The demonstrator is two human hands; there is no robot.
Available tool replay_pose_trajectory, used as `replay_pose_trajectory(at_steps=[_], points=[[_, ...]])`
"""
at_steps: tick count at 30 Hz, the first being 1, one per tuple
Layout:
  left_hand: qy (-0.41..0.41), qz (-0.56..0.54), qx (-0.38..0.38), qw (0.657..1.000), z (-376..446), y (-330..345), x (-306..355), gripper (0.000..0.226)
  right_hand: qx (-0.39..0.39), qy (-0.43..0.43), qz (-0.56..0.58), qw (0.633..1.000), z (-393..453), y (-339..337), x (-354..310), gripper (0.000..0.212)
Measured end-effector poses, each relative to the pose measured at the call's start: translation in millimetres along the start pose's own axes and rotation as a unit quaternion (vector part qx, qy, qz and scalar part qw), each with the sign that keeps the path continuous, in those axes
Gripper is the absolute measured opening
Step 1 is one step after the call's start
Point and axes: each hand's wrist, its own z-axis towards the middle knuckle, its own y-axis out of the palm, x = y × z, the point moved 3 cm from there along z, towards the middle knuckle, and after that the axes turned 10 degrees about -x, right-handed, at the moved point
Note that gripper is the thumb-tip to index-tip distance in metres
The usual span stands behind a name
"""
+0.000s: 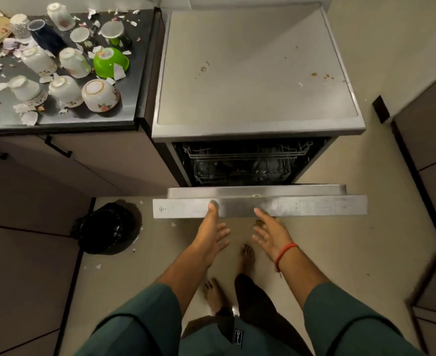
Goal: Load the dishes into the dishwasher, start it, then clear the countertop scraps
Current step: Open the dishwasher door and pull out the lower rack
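Left hand [213, 233] at lower centre of the frame, fingers straight and spread, thumb up against the front edge of the dishwasher door [259, 206], gripping nothing. Right hand [269, 233] just beside it, released too, palm turned inward, fingertips near the same edge; contact hard to tell. Door lying partly lowered at centre frame, dark racks [240, 160] visible behind it, apparently with little or nothing loaded.

Dishes waiting on the tabletop [88, 116] at upper left: overturned white cups [64, 91], a floral bowl [100, 95], a green bowl [110, 61], a dark cup [44, 34], two steel tumblers, all lying amid pale scraps [29, 116].

Risks from here, as judged. No real grip on the door, only a thumb and flat fingers: a slip and down it drops, slamming on its hinges, rattling the racks. Bare feet [246, 255] right under the door's swing, so toes in the firing line. Scraps already scattered on the floor by the black bin bag [106, 228] at lower left, an unpleasant step for bare soles. Up top, cups crowded near the tabletop's front edge; a careless reach could knock one off. Scraps clinging to dishes could ride into the machine.
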Motion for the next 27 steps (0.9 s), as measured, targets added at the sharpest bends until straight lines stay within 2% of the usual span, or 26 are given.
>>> replay_pose_trajectory(at_steps=[1, 3, 5, 8, 9, 12, 15, 18, 20, 24, 27], points=[[0.008, 0.021, -0.001, 1.000, -4, -1, 0, 0.083, -0.001, -0.011, -0.019, 1.000, -3, -4, -1, 0.065], [0.019, 0.076, -0.006, 0.997, -12, -4, -2, 0.076, 0.008, -0.032, -0.074, 0.997, -12, -13, 0, 0.078], [0.037, 0.166, -0.011, 0.985, -21, -6, -3, 0.065, 0.028, -0.057, -0.142, 0.988, -24, -23, -3, 0.081], [0.114, 0.294, -0.003, 0.949, -32, -16, -3, 0.042, 0.049, -0.107, -0.239, 0.964, -41, -36, -17, 0.076], [0.144, 0.333, 0.013, 0.932, -35, -21, 0, 0.043, 0.053, -0.133, -0.279, 0.949, -46, -40, -26, 0.074], [0.216, 0.455, 0.076, 0.861, -37, -35, 17, 0.052, 0.091, -0.215, -0.428, 0.873, -52, -60, -53, 0.072], [0.262, 0.560, 0.111, 0.778, -36, -40, 36, 0.051, 0.084, -0.238, -0.546, 0.799, -48, -76, -76, 0.079], [0.250, 0.652, 0.118, 0.706, -25, -41, 43, 0.055, 0.068, -0.209, -0.682, 0.698, -37, -85, -90, 0.095], [0.207, 0.701, 0.109, 0.674, -18, -40, 44, 0.061, 0.048, -0.172, -0.752, 0.634, -30, -88, -95, 0.102], [0.128, 0.760, 0.099, 0.630, -10, -37, 34, 0.066, 0.051, -0.132, -0.816, 0.560, -27, -93, -94, 0.105], [0.100, 0.782, 0.105, 0.606, -10, -36, 20, 0.069, 0.050, -0.130, -0.826, 0.547, -30, -95, -87, 0.108]])
